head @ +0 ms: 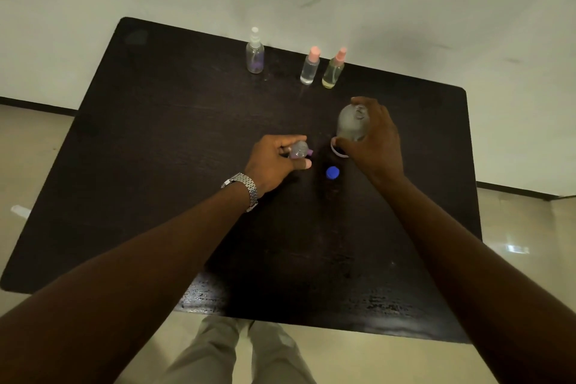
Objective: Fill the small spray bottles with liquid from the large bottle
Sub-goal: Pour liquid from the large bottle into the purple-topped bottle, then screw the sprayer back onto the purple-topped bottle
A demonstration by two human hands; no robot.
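Hands are both closed on bottles over the dark table (156,165) — a small spray bottle (299,150) is gripped by the left hand (274,162), the large bottle (352,123) by the right hand (374,140). A blue cap (332,172) is seen lying between them — three capped spray bottles (310,67) are lined up at the far edge.

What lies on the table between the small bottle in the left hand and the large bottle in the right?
Only bare dark tabletop, per the head view.

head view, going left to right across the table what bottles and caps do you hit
white-top spray bottle → small bottle in the left hand → pink-top clear bottle → blue cap and pink-top yellowish bottle, about level → large bottle in the right hand
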